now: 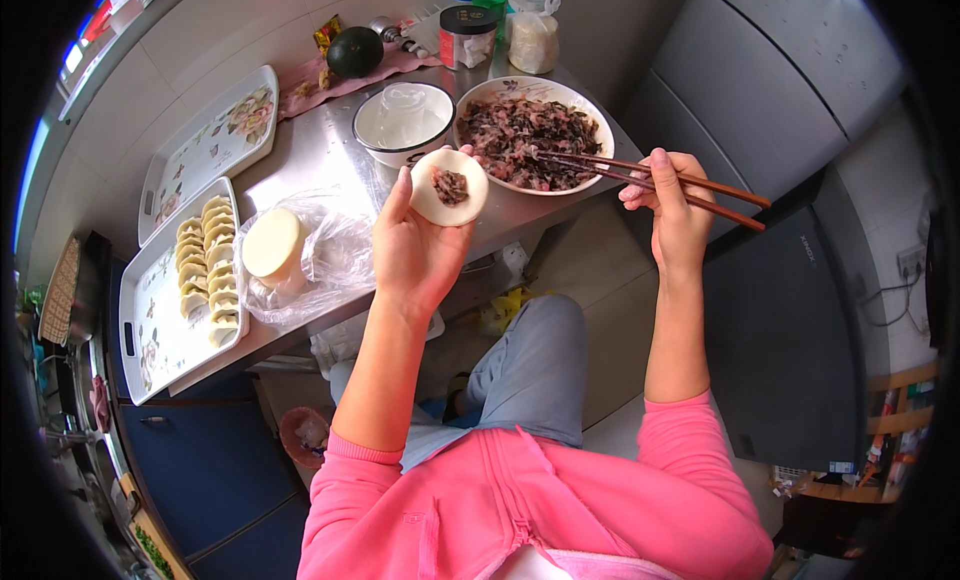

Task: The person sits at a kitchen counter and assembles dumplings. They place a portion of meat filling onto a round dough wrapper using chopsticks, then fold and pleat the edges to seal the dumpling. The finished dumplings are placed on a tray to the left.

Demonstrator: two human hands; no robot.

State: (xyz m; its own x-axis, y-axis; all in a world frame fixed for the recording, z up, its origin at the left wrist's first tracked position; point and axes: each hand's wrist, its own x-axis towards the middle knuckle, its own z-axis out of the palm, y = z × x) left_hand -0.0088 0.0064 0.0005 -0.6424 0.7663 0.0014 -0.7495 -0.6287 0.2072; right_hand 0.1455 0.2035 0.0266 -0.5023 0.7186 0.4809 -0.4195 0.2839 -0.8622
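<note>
On my left hand point(424, 254) lies a round dumpling wrapper point(427, 205) with a small lump of dark and pink filling point(450, 187) at its middle. My right hand point(679, 197) grips a pair of brown wooden chopsticks point(697, 192), whose tips rest in the minced meat filling point(517, 134) of a large white bowl point(606, 134). A stack of round wrappers point(273, 242) sits on a clear plastic bag point(337, 235) to the left. Beyond it, two rows of folded dumplings point(220, 257) lie on a white flowered tray point(157, 332).
A black-rimmed white bowl point(375, 141) holds a clear plastic cup point(401, 115). A second flowered tray point(225, 141) leans at the back left. Behind stand a dark green gourd or melon point(355, 52), a black-lidded jar point(466, 40) and a tied bag point(533, 44). A grey fridge point(742, 77) is at right.
</note>
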